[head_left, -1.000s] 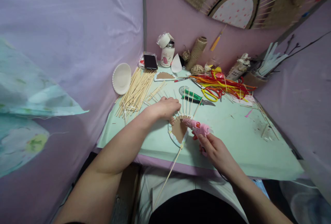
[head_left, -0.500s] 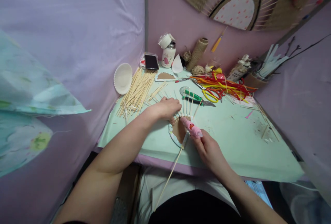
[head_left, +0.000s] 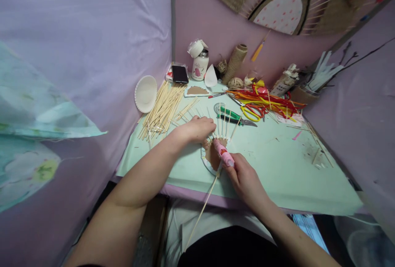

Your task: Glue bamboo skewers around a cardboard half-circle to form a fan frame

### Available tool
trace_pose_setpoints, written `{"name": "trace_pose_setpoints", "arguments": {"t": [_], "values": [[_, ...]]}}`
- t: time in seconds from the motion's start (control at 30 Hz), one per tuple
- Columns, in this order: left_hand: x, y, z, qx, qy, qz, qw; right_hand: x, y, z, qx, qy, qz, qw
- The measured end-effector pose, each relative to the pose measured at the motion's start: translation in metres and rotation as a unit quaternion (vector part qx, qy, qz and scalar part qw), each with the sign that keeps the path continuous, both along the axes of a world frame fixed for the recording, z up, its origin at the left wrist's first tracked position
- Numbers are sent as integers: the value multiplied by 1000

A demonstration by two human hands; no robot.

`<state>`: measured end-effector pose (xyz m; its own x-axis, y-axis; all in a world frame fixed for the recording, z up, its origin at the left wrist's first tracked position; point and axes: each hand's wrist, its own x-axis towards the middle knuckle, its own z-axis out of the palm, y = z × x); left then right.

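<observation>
A half-round cardboard piece (head_left: 212, 156) with a pale, wavy rim lies at the table's front. Thin wooden sticks (head_left: 222, 124) fan out from its far edge, and one long stick (head_left: 200, 213) runs from its near corner over the table edge. My left hand (head_left: 200, 129) is closed at the piece's upper left edge, over the sticks; its fingertips hide exactly what they pinch. My right hand (head_left: 247, 176) grips a pink hot glue gun (head_left: 224, 154), its nozzle over the cardboard near the stick ends.
Behind my left hand lies a heap of wooden sticks (head_left: 162, 110) beside a white oval dish (head_left: 146, 94). Green-handled pruners (head_left: 230, 114), yellow-and-red scissors (head_left: 249, 112) and colored strips (head_left: 271, 104) lie beyond. A phone (head_left: 180, 74), bottle (head_left: 200, 67) and twine cone (head_left: 236, 64) stand farther back.
My right hand and the glue gun have shifted slightly left and toward me, the gun tilting a little steeper over the cardboard. My left hand stays in place.
</observation>
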<state>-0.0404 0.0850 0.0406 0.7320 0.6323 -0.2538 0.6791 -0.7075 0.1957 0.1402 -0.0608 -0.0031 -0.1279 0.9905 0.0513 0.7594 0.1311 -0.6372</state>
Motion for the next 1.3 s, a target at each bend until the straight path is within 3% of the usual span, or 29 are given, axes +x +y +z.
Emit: {"name": "trace_pose_setpoints", "arguments": {"t": [0.57,0.8,1.3], "values": [[0,0,0,-6,0,3,1000,12,-15,-1,1,-11,4,1000],[1,0,0,0,4,3,1000,12,-14,-4,38,9,18,999],[0,0,-1,12,7,-2,1000,8,-5,-4,34,9,28,999]]}}
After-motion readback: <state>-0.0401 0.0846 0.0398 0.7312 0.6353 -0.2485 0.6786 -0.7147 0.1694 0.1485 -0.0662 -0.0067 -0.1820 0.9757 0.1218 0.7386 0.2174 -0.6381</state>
